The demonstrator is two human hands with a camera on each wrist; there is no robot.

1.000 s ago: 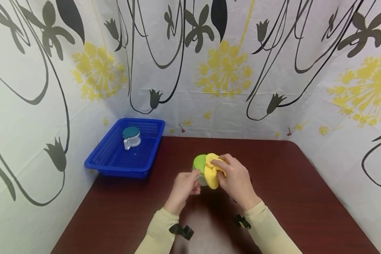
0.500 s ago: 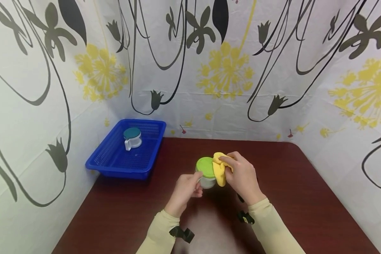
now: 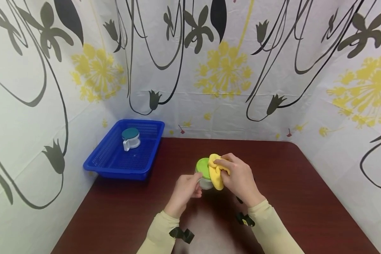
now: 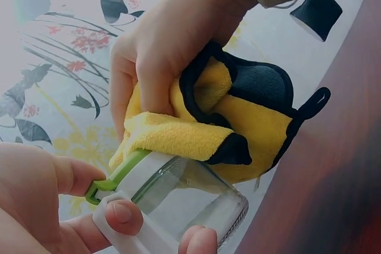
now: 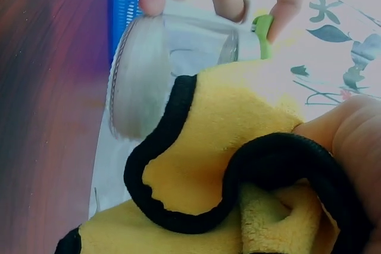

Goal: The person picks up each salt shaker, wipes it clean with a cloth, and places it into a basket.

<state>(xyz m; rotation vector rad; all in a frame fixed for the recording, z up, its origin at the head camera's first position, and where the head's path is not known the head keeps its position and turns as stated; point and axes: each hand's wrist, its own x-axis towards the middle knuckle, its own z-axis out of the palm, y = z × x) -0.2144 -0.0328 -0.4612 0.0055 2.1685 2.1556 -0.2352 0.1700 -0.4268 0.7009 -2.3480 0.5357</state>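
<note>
A clear glass seasoning jar (image 4: 208, 200) with a green lid (image 3: 203, 167) and a white handle is held above the table. My left hand (image 3: 185, 188) grips it by the handle, the thumb by the lid's green tab in the left wrist view. In my right hand (image 3: 239, 176) is a bunched yellow cloth (image 3: 216, 176) with black edging, pressed against the lid and the jar's right side. The right wrist view shows the cloth (image 5: 226, 123) covering part of the glass; the right fingertips are hidden behind its folds there.
At the back left of the dark red table (image 3: 139, 208) stands a blue plastic basket (image 3: 93, 160). Inside it is a second jar (image 3: 131, 139) with a teal lid and white handle. A patterned curtain (image 3: 177, 70) surrounds the table's back and sides.
The right hand and cloth swing right off part of the lid, then come slightly back left over its edge. The left hand shifts a little right with the jar, keeping its grip.
</note>
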